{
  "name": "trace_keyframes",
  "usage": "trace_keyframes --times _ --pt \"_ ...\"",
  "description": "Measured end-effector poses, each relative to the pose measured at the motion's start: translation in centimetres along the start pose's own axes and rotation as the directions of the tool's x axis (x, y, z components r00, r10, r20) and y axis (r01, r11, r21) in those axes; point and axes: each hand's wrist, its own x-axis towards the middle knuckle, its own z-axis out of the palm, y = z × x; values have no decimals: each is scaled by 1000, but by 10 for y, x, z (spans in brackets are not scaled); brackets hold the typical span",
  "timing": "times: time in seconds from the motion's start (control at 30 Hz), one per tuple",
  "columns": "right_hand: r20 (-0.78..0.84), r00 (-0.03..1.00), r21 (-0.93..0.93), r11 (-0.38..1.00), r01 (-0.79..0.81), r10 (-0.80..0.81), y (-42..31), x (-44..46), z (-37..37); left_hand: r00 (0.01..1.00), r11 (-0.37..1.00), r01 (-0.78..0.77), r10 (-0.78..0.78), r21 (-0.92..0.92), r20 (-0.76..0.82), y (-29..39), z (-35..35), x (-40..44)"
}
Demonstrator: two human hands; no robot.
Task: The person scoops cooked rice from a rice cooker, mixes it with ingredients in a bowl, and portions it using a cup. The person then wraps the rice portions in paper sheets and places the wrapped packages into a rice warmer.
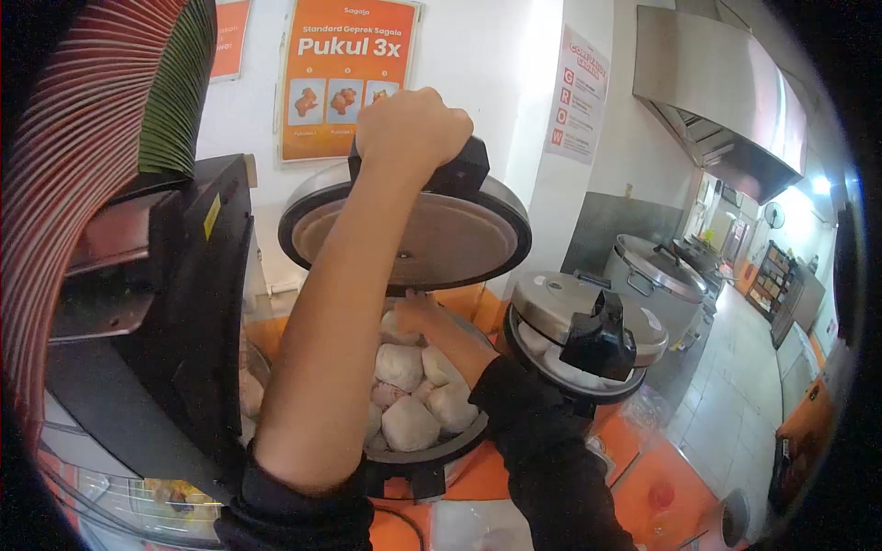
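My left hand (409, 129) is wrapped round the black handle of a round lid (404, 230), which is tilted up against the white wall. Below the lid stands an open pot (459, 445) filled with several pale, round wrapped bundles (410, 423). My right hand (418, 314) reaches into the back of the pot, over the bundles and under the lid's lower edge. Its fingers are partly hidden, and what they hold, if anything, cannot be made out.
Right of the pot is a second round cooker (588, 321) with its lid resting over pale bundles. Behind it stands a large metal pot (657, 266). A dark machine (184, 349) and stacked paper wrappers (92, 138) are at the left. An extractor hood (721, 92) hangs at the upper right.
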Motion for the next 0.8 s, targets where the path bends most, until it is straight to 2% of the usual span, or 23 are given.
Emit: trace_keyframes --times 0.1,0.13,0.17,0.23,0.33,0.4,0.43,0.53,0.7,0.8 --pt "-120 993 -26 1000 8 -11 -19 -24 -10 999 1000 18 -17 -15 33 1 0 2" --pt "108 989 102 990 94 -105 -19 -27 -25 1000 1000 12 -12 -10 27 1 0 2" --pt "316 923 241 959 147 -221 -16 -25 -49 1000 1000 10 -10 -6 19 1 0 2" --pt "400 859 314 929 198 -318 -16 -32 -45 1000 1000 16 -16 -8 16 0 0 1" --pt "173 948 142 959 246 -269 -24 -52 4 1000 1000 7 -7 -13 11 1 -2 -1" --pt "143 951 91 961 263 -274 -31 -62 0 1000 1000 -6 6 -3 -19 -2 2 0" --pt "191 941 175 953 248 -280 -32 -73 -19 1000 1000 -8 8 9 -2 -3 4 1" --pt "298 906 182 950 254 -299 -40 -62 -23 999 999 -28 28 17 -22 -3 5 0" --pt "124 974 355 925 133 -187 -41 -15 10 999 999 -36 37 26 -23 -1 4 -2" --pt "127 944 375 896 239 -306 -42 -8 3 999 999 -32 33 30 -13 -2 5 0"
